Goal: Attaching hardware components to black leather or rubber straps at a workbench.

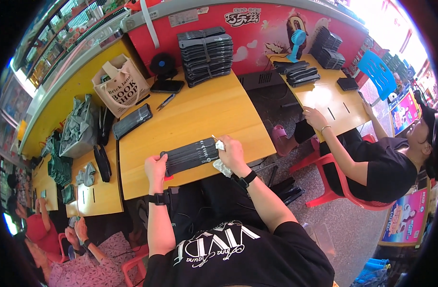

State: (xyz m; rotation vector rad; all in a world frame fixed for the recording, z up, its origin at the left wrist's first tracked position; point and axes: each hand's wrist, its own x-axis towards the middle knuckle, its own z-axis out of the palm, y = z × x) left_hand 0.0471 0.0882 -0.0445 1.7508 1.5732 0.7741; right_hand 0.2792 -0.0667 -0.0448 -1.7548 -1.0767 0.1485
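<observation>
On my head view, both bare hands are at the near edge of the yellow wooden table [233,112]. The dark flat bundle [188,159], with pale marks along its right end, lies slightly askew between them, close to that edge.

Left hand [156,167]: thumb over the bundle's left end, pinching it; I cannot see the fingers underneath. A small red patch [169,178] shows just beside it.

Right hand [232,154]: curled at the bundle's right end, closed on a crumpled white scrap [222,167] that shows above and below the fingers. Whether it also grips the bundle, I cannot tell.

Far side of the table: a tall strapped stack [207,57] of similar dark pieces, a black fan [163,64], a black phone [167,86] and a slim cutting tool [166,102]. Toward the left I log a beige tote bag [119,88], with another dark bundle [133,121] lying near it.

At the right-hand table [341,103] I note a seated co-worker [388,162], a light-blue fan [298,44] and more dark bundles [299,74].
</observation>
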